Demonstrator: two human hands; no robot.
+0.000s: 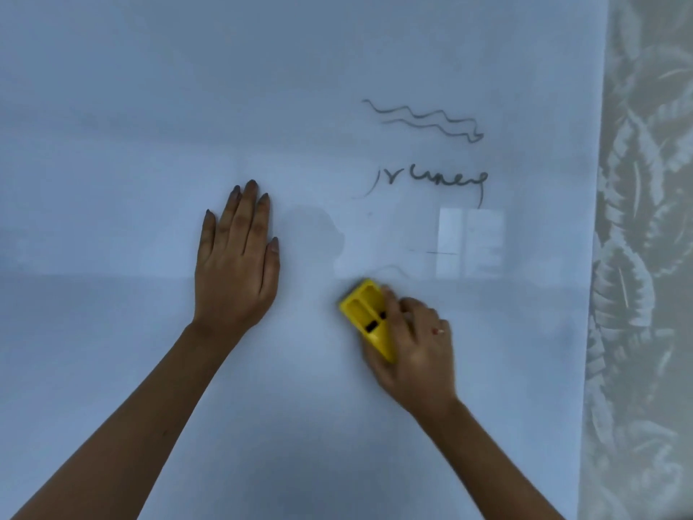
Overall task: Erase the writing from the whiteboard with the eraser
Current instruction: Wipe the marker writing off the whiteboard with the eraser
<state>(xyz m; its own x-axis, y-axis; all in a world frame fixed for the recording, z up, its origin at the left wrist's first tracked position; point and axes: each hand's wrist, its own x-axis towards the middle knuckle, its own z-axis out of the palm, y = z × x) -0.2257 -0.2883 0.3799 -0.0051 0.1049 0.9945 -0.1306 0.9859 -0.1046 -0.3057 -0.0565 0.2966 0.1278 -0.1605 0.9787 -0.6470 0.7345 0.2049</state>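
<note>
Eraser gripped on the board, writing not yet wiped.

The right hand (416, 339) curled its fingers over the yellow eraser (365, 317) and pressed it on the whiteboard (112, 144), low and right of centre; the left hand (236, 257) lay flat at the eraser's 9 o'clock, well apart, fingers straight and holding nothing. The eraser's long axis ran from 11 to 5 o'clock, its free end pointing to 11. The scrawl (435, 180) and the wavy lines (427, 120) sat at its 1 o'clock, untouched; faint strokes (431, 252) lay nearer. The eraser looked like a light, stiff plastic shell, likely slick on top, so a grip across its long sides would suit best. A patterned cloth (645, 257) lay at 3 o'clock.
</note>
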